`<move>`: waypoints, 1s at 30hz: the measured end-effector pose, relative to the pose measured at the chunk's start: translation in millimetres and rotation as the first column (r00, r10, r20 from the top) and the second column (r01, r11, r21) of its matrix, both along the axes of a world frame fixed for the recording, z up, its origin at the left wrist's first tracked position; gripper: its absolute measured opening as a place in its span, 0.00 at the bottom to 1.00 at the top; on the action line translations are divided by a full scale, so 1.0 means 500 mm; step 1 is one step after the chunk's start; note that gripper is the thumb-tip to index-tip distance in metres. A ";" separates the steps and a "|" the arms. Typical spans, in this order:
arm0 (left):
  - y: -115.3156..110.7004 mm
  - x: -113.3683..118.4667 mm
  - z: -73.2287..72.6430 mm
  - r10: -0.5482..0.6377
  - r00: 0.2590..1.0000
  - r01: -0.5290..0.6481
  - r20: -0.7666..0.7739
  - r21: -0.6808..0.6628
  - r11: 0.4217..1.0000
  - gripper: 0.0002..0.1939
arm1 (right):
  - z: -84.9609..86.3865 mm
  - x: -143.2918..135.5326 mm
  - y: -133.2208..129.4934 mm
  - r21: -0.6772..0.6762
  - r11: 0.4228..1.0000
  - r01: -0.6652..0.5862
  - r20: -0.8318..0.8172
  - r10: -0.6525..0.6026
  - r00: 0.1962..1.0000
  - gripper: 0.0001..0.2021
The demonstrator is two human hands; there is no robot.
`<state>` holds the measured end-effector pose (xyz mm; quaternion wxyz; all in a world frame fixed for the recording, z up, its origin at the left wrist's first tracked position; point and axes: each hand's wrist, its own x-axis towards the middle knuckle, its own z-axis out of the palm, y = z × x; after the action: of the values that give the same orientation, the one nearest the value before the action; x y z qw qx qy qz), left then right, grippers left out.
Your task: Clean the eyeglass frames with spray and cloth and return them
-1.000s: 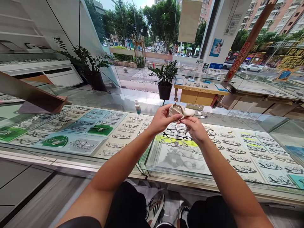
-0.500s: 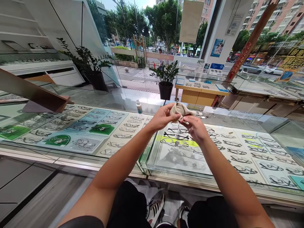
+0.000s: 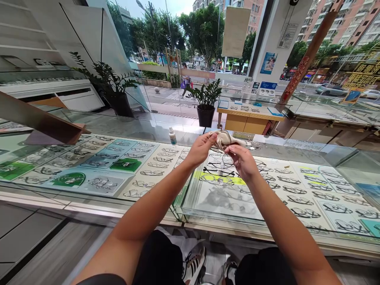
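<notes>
Left hand with thumb slid higher on the pale cloth, toward the potted plant, cloth folds rearranged, passer-by moved from behind that plant to its left

A dark short sleeve with a smooth curved hem rings the left arm. The left hand and right hand are bare. Plain black legwear covers both knees. The left sneaker is white, with black stripes slanting along its side; the right sneaker, partly hidden, also shows white and black.
</notes>
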<state>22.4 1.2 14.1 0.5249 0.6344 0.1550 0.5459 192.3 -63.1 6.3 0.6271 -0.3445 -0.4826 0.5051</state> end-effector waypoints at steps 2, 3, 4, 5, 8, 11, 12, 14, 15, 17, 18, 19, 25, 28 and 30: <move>0.002 -0.001 0.001 0.028 0.999 -0.027 0.027 -0.009 1.000 0.29 | 0.003 0.007 0.003 -0.005 1.000 0.013 -0.041 -0.014 0.999 0.10; 0.003 -0.002 0.003 0.041 0.998 -0.040 0.045 -0.021 0.999 0.29 | 0.004 0.011 0.004 -0.011 1.000 0.022 -0.063 -0.022 0.998 0.10; 0.003 -0.005 0.006 0.051 0.997 -0.048 0.065 -0.037 0.998 0.29 | 0.005 0.015 0.005 -0.024 0.999 0.031 -0.088 -0.033 0.996 0.10; 0.003 -0.007 0.009 0.058 0.995 -0.054 0.084 -0.055 0.997 0.30 | 0.006 0.019 0.006 -0.044 0.998 0.041 -0.115 -0.045 0.992 0.10; 0.004 -0.015 0.015 0.060 0.995 -0.053 0.084 -0.086 0.995 0.30 | 0.010 0.030 0.006 -0.102 0.994 0.046 -0.179 -0.064 0.982 0.11; 0.003 -0.020 0.015 -0.011 0.999 0.007 -0.049 -0.073 0.997 0.31 | 0.014 0.035 0.006 -0.092 0.995 0.043 -0.188 -0.060 0.980 0.10; 0.003 -0.021 0.014 -0.035 0.994 0.028 -0.102 -0.068 0.997 0.32 | 0.015 0.036 0.005 -0.080 0.995 0.050 -0.180 -0.064 0.982 0.10; 0.001 -0.023 0.012 -0.057 0.981 0.048 -0.188 -0.052 0.997 0.32 | 0.015 0.036 0.006 -0.069 0.995 0.071 -0.165 -0.082 0.983 0.10; 0.000 -0.024 0.012 -0.049 0.974 0.043 -0.223 -0.034 0.998 0.32 | 0.016 0.037 0.006 -0.075 0.994 0.076 -0.164 -0.088 0.983 0.10; -0.002 -0.026 0.014 -0.008 0.960 0.014 -0.279 0.018 1.000 0.32 | 0.016 0.037 0.007 -0.105 0.992 0.071 -0.182 -0.089 0.979 0.11; -0.004 -0.027 0.015 0.011 0.953 0.002 -0.302 0.045 0.999 0.32 | 0.016 0.037 0.007 -0.125 0.990 0.064 -0.201 -0.089 0.976 0.12; -0.005 -0.028 0.016 0.022 0.947 -0.001 -0.321 0.066 0.998 0.32 | 0.016 0.037 0.007 -0.144 0.988 0.056 -0.220 -0.087 0.972 0.12; -0.022 -0.022 0.014 -0.081 0.911 0.134 -0.403 0.104 0.986 0.31 | 0.013 0.031 0.007 -0.129 0.991 0.027 -0.218 -0.055 0.974 0.13; -0.033 -0.016 0.009 -0.088 0.902 0.151 -0.422 0.120 0.981 0.30 | 0.014 0.026 0.000 -0.101 0.994 0.032 -0.187 -0.050 0.981 0.15; -0.039 -0.012 0.005 -0.138 0.894 0.192 -0.426 0.087 0.977 0.30 | 0.017 0.021 -0.007 -0.092 0.995 0.038 -0.163 -0.052 0.985 0.16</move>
<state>16.5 -18.0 16.8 0.4826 0.7794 0.1741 0.3598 202.9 -66.7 14.7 0.6604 -0.3398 -0.3981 0.5385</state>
